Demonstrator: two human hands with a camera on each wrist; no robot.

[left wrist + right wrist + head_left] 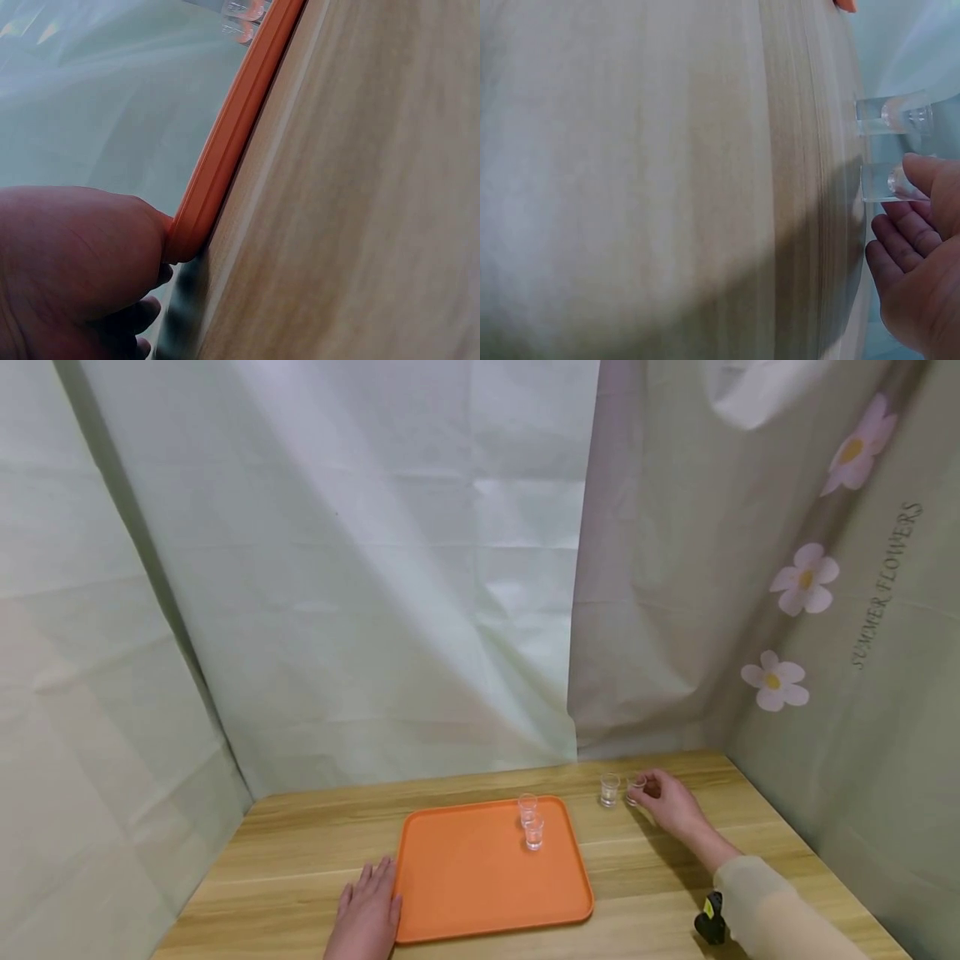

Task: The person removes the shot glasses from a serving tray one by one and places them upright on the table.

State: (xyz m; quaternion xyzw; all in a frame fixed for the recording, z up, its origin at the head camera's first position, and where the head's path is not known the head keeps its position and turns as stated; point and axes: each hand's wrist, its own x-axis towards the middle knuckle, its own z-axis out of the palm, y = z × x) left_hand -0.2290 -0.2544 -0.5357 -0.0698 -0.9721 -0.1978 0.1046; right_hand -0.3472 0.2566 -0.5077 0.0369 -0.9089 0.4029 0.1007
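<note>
At the back right of the table, my right hand (669, 804) has its thumb and fingers around the rim of a small clear shot glass (880, 182), which stands upright on the wood. Just left of it is a second shot glass (609, 791). Two more, a rear glass (527, 807) and a front glass (534, 835), stand close together near the far right corner of an orange tray (465, 881). My left hand (367, 906) lies beside the tray's left edge with its fingers extended, the thumb side against the rim.
The wooden table (300, 835) backs onto hanging pale green curtains (360, 610), with flower prints on the right one. A small black device (710, 920) sits at my right sleeve. Between the tray and the right-hand glasses runs a strip of bare wood.
</note>
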